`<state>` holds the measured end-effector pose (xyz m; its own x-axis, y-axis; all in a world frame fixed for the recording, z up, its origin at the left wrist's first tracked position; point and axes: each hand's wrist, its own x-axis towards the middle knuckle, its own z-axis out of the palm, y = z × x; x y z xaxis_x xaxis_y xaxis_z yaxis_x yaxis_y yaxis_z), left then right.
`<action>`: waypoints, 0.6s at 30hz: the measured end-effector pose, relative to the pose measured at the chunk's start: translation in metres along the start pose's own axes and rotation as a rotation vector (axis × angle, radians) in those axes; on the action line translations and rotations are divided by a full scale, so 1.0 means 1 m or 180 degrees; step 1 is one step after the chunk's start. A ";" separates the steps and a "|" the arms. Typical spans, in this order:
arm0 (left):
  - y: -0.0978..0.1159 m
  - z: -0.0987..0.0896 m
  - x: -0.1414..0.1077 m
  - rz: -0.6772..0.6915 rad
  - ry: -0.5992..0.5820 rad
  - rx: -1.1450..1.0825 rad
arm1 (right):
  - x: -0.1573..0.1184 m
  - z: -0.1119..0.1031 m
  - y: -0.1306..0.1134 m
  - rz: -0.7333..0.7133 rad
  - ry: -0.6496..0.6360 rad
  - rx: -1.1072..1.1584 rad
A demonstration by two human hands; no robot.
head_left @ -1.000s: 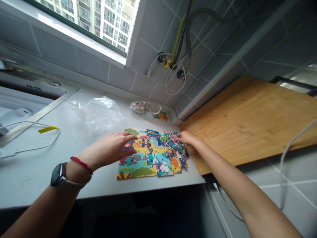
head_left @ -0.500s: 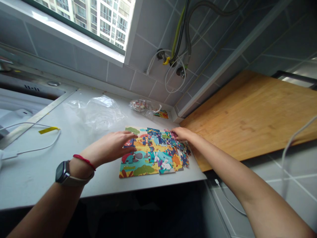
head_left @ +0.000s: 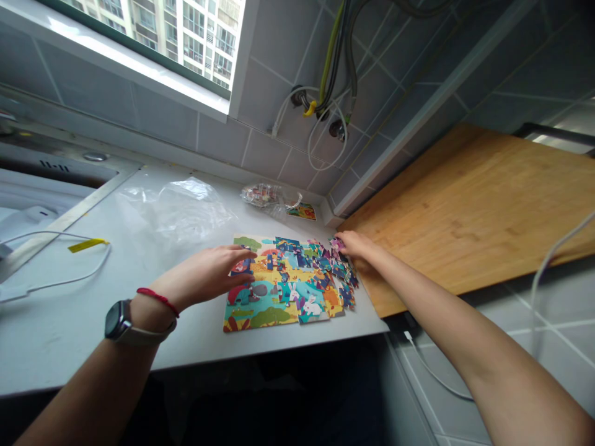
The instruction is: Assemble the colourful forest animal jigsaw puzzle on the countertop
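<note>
A jigsaw puzzle (head_left: 288,291) is laid on a white countertop (head_left: 60,334). Its nine o'clock edge is overhung by the left hand (head_left: 209,272), with fingers (head_left: 242,251) held apart; at two o'clock, the right hand's (head_left: 357,244) fingertips (head_left: 339,238) are obscured, so any grip cannot be told.

puzzle (head_left: 288,291): left edge partly behind left hand (head_left: 204,271)
right hand (head_left: 356,245): fingers hide what they touch
small bag (head_left: 260,196): contents too small to tell
card (head_left: 302,212): picture too small to read
cutting board (head_left: 474,210): right end cut off by frame
</note>
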<state>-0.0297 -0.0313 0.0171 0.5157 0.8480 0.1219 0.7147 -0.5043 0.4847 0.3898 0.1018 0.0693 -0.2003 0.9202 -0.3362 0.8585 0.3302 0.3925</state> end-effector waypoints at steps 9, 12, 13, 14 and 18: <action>-0.001 0.001 0.003 -0.0047 -0.0172 0.0037 | -0.003 0.006 0.000 0.0229 -0.0233 0.0430; -0.005 0.005 0.005 -0.0009 -0.0165 0.0021 | -0.015 0.006 0.003 0.0238 -0.0600 0.0658; -0.006 0.007 0.005 0.0002 -0.0150 0.0017 | -0.021 0.006 0.004 0.0240 -0.0720 0.0731; -0.008 0.010 0.005 0.0009 -0.0135 0.0013 | -0.027 0.008 0.005 0.0254 -0.0836 0.0799; -0.012 0.017 0.006 -0.0024 -0.0122 -0.0036 | -0.056 0.021 0.007 0.0442 -0.1211 0.1057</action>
<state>-0.0272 -0.0225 -0.0023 0.5283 0.8448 0.0849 0.7133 -0.4958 0.4953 0.4172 0.0477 0.0727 0.0588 0.7889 -0.6117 0.9805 0.0693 0.1836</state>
